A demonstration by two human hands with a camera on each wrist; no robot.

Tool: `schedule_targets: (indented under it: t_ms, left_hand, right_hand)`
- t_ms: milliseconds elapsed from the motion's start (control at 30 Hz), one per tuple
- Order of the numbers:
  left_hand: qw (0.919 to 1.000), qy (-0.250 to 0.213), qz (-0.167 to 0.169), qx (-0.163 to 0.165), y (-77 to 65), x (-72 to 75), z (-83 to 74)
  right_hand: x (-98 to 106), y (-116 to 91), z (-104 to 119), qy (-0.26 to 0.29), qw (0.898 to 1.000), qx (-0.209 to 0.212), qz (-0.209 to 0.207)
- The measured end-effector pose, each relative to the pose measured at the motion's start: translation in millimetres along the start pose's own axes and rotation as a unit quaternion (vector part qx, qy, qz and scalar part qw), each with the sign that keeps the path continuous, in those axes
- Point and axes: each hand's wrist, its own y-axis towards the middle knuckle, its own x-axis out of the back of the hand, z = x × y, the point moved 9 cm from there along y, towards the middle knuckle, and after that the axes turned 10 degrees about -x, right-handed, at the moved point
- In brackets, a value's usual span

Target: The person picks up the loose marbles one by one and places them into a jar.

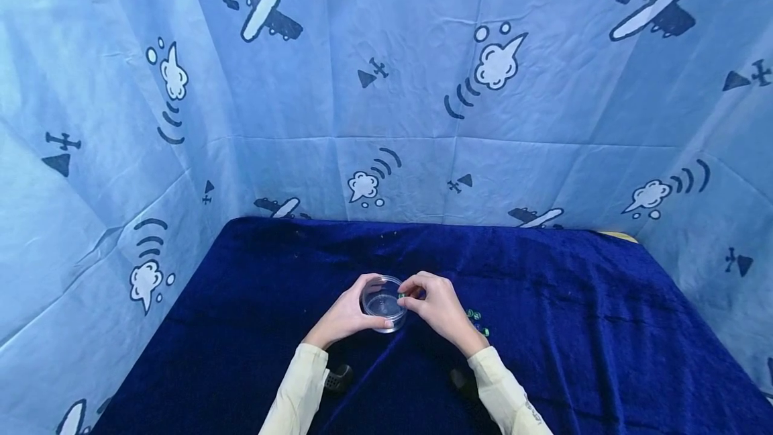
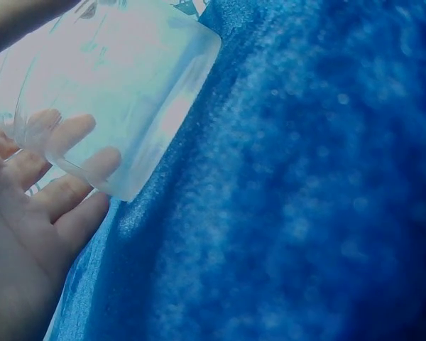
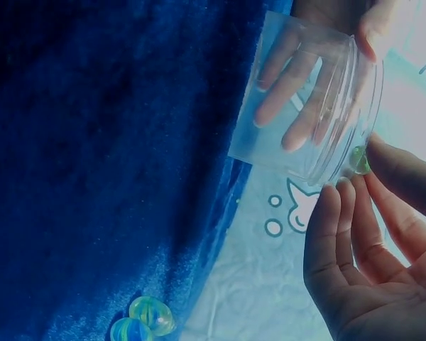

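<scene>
My left hand (image 1: 350,312) holds a clear plastic jar (image 1: 383,305) from its left side, thumb at the near side and the other fingers round the far side. In the right wrist view those fingers show through the transparent wall of the jar (image 3: 287,92), whose lidless mouth faces up. My right hand (image 1: 439,305) pinches a green glass marble (image 3: 359,160) between thumb and fingertips, right at the jar's rim. More marbles (image 1: 476,315) with green and blue swirls lie on the cloth beside my right wrist.
Dark blue velvet cloth (image 1: 253,301) covers the table, with folds on the right. Light blue sheets (image 1: 410,106) printed with planes and clouds hang behind and at the sides. A small black object (image 1: 339,378) shows by the left sleeve. A yellow edge (image 1: 617,236) peeks out at the back right corner.
</scene>
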Motion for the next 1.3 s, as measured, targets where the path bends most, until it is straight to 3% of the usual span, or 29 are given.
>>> schedule_targets:
  t_ms: [633,833,1300]
  left_hand:
    - [1.0000,-0.003,0.001,-0.003,1.1,0.0,0.6]
    - [0.9999,-0.006,-0.001,0.011,-2.1,-0.1,-3.2]
    - [0.9998,-0.015,-0.004,0.010,-1.4,-0.6,4.9]
  right_hand:
    - [1,-1,-1,0.000,1.000,-0.003,0.001]
    - [1,-3,-2,0.001,1.000,-0.014,0.005]
    - [14,-5,-8,-0.002,1.000,-0.019,-0.022]
